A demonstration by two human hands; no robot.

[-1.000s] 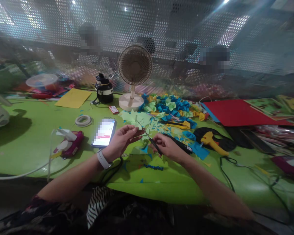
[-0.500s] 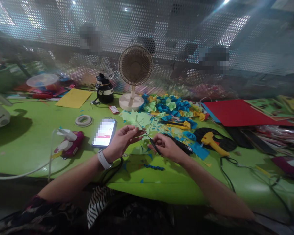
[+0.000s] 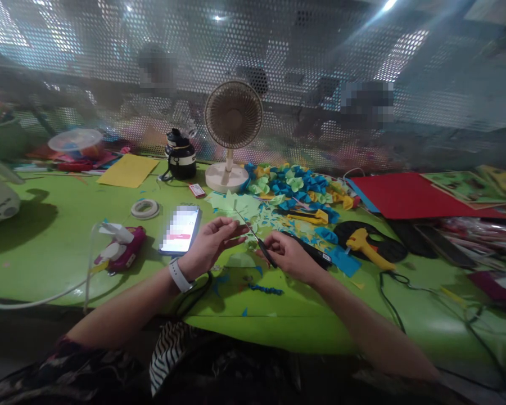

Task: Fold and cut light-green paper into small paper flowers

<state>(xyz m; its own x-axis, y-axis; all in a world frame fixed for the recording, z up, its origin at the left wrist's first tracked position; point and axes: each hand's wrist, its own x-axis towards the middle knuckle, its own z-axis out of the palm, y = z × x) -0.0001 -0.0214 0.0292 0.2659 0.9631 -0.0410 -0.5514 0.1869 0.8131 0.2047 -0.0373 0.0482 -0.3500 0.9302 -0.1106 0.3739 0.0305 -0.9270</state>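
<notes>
My right hand is closed around the dark handle of slim scissors. Their thin blades point up and left, past the fingertips of my left hand. That hand has thumb and forefinger pinched together; whatever sits between them is too small to make out. Just beyond its fingertips is light green paper, and I cannot tell whether the pinch touches it. Green and blue paper scraps litter the table under and behind the hands. A twisted blue strip lies nearer to me.
A desk fan stands behind, beside a heap of folded paper shapes. To the left are a phone, a tape roll and a purple power strip. On the right lie a yellow glue gun, its cord and red sheets.
Both hands stay almost where they were, with the scissors at nearly the same angle. The view has shifted very slightly, and the digits on the phone screen differ.
</notes>
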